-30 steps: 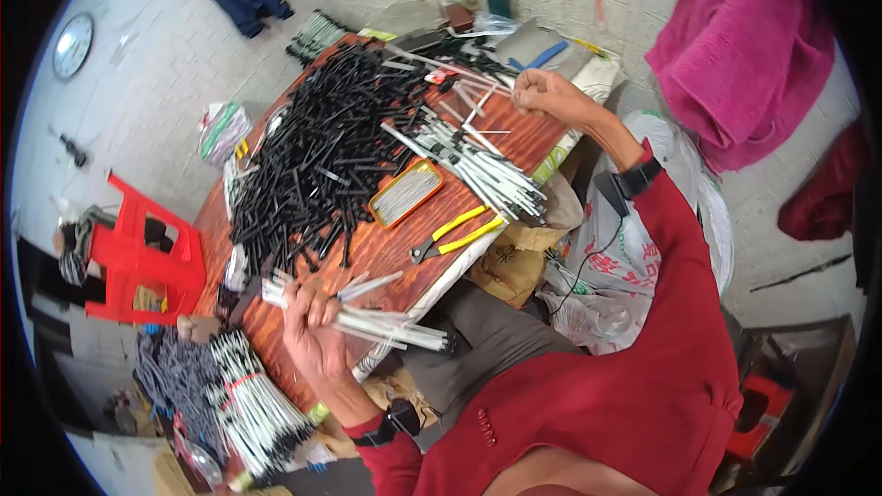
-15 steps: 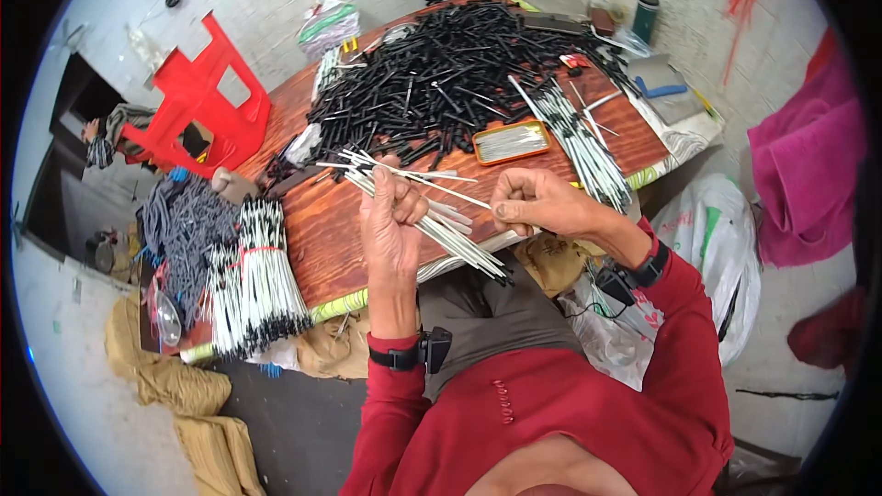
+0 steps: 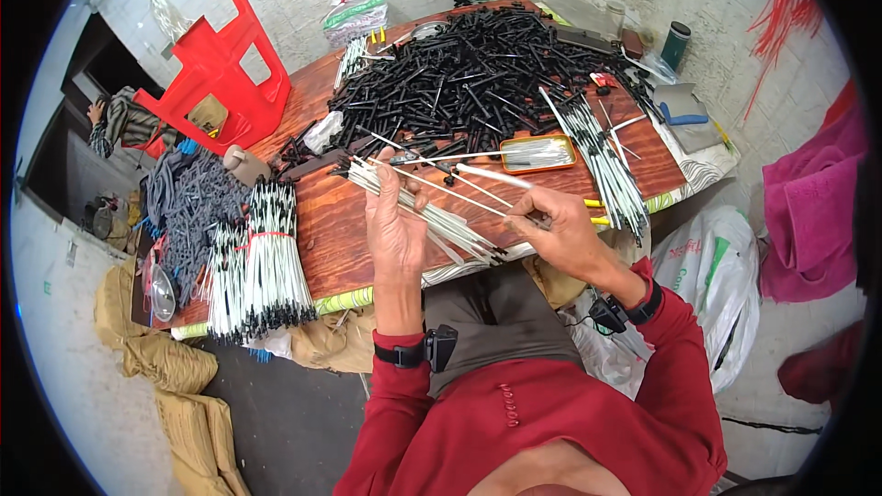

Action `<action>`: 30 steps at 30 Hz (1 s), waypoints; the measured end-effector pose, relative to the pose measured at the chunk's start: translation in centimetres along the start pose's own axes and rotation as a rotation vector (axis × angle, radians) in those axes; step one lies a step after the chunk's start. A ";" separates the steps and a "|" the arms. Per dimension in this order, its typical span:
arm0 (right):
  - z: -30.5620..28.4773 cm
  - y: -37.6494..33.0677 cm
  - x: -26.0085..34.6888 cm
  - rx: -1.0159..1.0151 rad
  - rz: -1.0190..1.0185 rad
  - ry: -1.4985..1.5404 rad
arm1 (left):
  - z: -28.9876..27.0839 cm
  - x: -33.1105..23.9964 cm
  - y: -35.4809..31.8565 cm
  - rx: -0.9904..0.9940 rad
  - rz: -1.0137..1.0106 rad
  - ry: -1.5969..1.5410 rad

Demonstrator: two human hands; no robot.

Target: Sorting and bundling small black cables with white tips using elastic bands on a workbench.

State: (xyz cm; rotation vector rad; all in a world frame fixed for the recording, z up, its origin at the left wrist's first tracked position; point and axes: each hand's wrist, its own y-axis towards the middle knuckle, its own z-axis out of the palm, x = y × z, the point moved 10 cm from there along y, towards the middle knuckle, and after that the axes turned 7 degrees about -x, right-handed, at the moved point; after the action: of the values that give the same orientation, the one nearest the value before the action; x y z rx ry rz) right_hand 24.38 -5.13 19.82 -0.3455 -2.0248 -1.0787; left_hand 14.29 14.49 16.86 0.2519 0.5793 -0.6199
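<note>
Your right hand (image 3: 559, 228) has come in from the far right of the counter (image 3: 331, 262) to beside the white rods (image 3: 450, 228) in your left hand (image 3: 399, 220), above the near edge; your right fingers pinch at least one rod's end, your left ones curl round the rest; they look light, stiff, smooth and apt to slide; grip bunches mid-length, singles near an end.

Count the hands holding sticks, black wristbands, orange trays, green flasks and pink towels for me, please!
Left hand and right hand: 2
Wristbands: 2
Tray: 1
Flask: 1
Towel: 1
Total: 7
</note>
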 end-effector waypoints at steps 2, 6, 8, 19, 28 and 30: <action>0.2 -0.2 -0.4 0.000 0.053 0.012 | 0.4 -0.2 -0.1 0.016 0.019 0.055; 0.6 -1.3 -1.5 0.007 0.175 0.078 | 0.4 -0.2 -0.1 -0.012 0.042 0.081; 0.8 -1.7 -2.0 0.012 0.228 0.109 | 0.0 -0.3 -0.2 -0.033 0.046 0.083; -1.0 -2.4 3.0 -0.177 -0.175 -0.195 | 0.7 -1.8 -1.3 0.143 -0.101 0.313; 4.4 -5.9 -1.7 0.224 0.598 0.441 | 0.8 -0.8 -3.4 0.076 -0.167 0.337; 4.7 -6.2 -1.3 0.215 0.542 0.424 | 0.5 -0.8 -3.5 0.109 -0.155 0.338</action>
State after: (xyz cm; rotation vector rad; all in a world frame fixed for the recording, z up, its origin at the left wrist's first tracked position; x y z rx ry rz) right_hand 19.27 -4.94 13.73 -0.4728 -1.5225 -0.5348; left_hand 11.81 11.90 17.60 0.4212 0.8978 -0.7668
